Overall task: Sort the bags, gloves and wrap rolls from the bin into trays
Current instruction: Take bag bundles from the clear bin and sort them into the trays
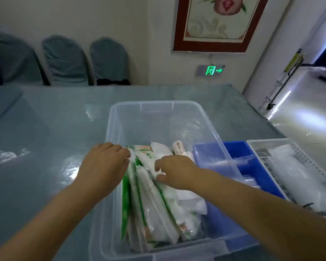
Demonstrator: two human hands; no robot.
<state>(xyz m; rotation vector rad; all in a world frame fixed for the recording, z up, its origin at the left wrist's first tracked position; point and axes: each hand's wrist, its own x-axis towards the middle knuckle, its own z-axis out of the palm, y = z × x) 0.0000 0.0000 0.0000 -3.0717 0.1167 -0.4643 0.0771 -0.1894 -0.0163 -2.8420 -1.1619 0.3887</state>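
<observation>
A clear plastic bin (120,117) stands on the table in front of me. Its near half holds several flat white packs with green edges (149,208), standing on edge, and a beige wrap roll (178,147) behind them. My left hand (104,162) rests on the bin's left rim, fingertips touching the leftmost pack. My right hand (174,171) reaches into the bin with thumb and fingers pinching the top of a white pack (149,157). To the right stand a blue tray (239,149) and a white slotted tray (260,143) holding clear plastic bags (294,178).
The table (45,129) has a glossy grey-blue cover. Three covered chairs (64,61) stand against the far wall beyond it. The table's right edge runs just past the white tray, with shiny floor beyond.
</observation>
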